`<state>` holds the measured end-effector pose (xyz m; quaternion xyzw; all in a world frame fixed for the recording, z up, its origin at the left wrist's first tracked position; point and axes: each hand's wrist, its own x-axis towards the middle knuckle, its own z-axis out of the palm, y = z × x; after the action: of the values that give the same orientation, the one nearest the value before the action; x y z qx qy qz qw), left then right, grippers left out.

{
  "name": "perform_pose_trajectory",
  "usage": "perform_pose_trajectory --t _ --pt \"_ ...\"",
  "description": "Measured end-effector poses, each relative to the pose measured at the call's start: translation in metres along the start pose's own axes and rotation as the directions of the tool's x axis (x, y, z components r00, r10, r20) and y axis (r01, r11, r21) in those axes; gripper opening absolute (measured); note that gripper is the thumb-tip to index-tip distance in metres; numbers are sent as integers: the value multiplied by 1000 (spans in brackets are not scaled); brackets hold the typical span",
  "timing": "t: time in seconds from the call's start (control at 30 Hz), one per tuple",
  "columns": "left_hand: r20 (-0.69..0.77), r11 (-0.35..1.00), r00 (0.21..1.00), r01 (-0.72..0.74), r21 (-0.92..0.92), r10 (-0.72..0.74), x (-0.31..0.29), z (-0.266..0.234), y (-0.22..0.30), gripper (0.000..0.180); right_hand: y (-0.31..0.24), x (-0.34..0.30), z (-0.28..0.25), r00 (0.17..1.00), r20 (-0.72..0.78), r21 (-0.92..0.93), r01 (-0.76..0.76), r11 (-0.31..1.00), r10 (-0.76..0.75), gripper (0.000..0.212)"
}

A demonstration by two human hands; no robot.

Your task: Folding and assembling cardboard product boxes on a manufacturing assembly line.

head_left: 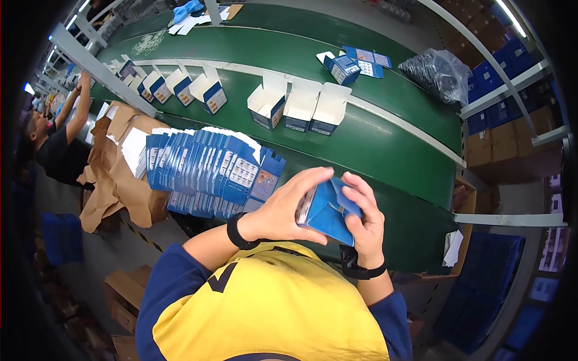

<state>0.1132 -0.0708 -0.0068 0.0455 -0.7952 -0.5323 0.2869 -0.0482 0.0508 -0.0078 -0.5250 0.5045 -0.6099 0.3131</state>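
Between my two hands is a small blue carton (325,218), one end turned up with its flaps partly folded inward. My left hand (288,207) grips its left side, thumb along the lower edge and fingers over the far edge. My right hand (366,219) closes on the right side, its fingers and thumb at a raised flap. Just left of my left hand lies a fanned stack of flat blue cartons (208,165). Beyond the hands, open cartons with white insides (301,111) stand upright on the green belt.
A row of further open cartons (180,87) continues to the far left. At the back right lie blue cartons (346,69) and a clear bag of dark things (436,75). Brown wrapping paper (123,162) covers a box at left; another person (60,129) works there. Metal posts (99,66) frame the belt.
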Motion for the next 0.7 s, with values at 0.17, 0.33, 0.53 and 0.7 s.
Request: perform_pose_trajectory --t 0.17,0.33,0.53,0.7 --pt "24 996 999 -37 83 36 0 -4 -4 101 -4 2 6 996 -5 -142 -86 986 86 49" --pt "84 969 989 -136 206 121 -2 -7 -11 102 -5 8 7 959 -10 -41 -283 958 283 54" --pt "64 984 998 2 178 -13 -3 -7 -3 105 -2 13 9 976 -4 -321 -207 924 218 53" --pt "84 984 990 99 145 -112 -3 -9 -2 102 -2 15 7 971 23 -349 -214 912 237 52"
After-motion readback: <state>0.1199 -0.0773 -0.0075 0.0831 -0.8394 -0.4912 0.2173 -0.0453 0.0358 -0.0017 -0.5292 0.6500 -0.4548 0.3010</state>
